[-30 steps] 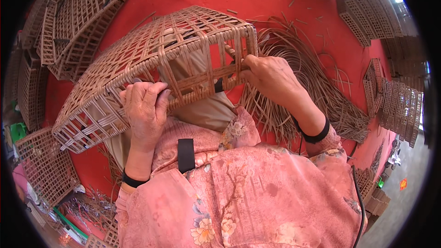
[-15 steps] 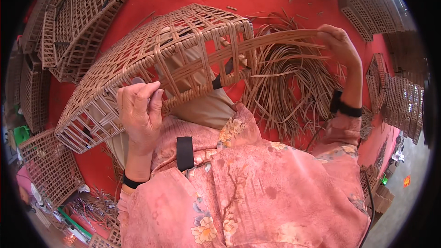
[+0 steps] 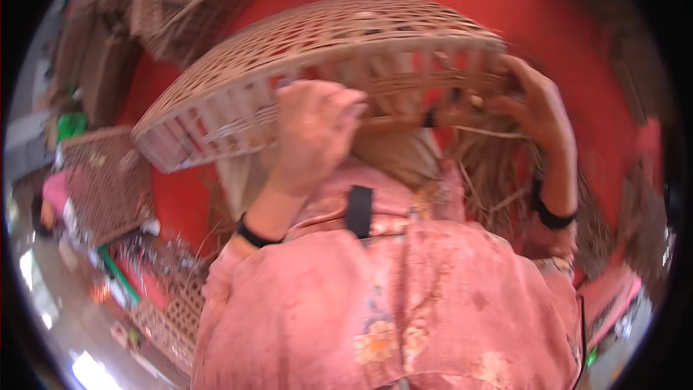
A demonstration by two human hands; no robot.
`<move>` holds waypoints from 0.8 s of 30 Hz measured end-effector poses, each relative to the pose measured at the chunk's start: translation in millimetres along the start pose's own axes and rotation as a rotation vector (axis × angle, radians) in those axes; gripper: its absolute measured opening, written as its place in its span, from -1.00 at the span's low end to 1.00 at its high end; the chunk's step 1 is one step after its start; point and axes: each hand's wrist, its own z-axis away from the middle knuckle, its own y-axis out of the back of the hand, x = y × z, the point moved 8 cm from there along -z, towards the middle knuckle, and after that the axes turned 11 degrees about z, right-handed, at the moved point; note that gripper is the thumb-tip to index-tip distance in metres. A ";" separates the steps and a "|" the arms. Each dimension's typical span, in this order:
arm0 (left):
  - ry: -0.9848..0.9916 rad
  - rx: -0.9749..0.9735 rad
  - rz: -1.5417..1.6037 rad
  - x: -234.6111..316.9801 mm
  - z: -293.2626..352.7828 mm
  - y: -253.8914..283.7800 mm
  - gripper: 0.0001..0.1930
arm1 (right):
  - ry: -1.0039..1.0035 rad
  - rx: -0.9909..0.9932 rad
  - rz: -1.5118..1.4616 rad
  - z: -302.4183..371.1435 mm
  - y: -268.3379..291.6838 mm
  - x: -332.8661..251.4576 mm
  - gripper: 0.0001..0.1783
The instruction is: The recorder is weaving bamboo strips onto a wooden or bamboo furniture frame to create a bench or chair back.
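A large brown woven basket (image 3: 346, 36) lies on its side across my lap, its openwork side facing me and blurred by motion. My left hand (image 3: 317, 130) is in front of this side near the middle, its fingers curled closed; what they hold is hidden. At the basket's right end, my right hand (image 3: 538, 105) curves round the corner, fingers at the edge and thumb lower down. Flat brown strips (image 3: 404, 81) run lengthwise through the side toward that hand. Under the right end lies a heap of loose strips (image 3: 498, 173), partly behind my right forearm.
More woven baskets (image 3: 195, 0) are stacked at the far left. A flat woven panel (image 3: 108, 184) stands at the left, with a person in pink (image 3: 58, 195) beside it. Red sheeting (image 3: 570, 43) covers the floor.
My right hand has come in from the stretched-out strips to the basket's right end. The view has shifted, so the basket and my left hand appear farther right.
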 end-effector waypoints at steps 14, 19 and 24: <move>-0.082 -0.004 0.150 0.0 18.4 -0.2 -0.74 | -0.397 -0.196 -0.232 54.9 34.8 120.2 -0.81; -0.036 0.018 0.087 1.0 17.0 14.8 -0.78 | -0.257 -0.096 -0.313 39.4 15.4 66.5 -0.78; 0.334 0.165 0.051 -38.3 33.4 47.3 -0.61 | -0.267 -0.123 -0.180 28.6 7.0 18.2 -0.77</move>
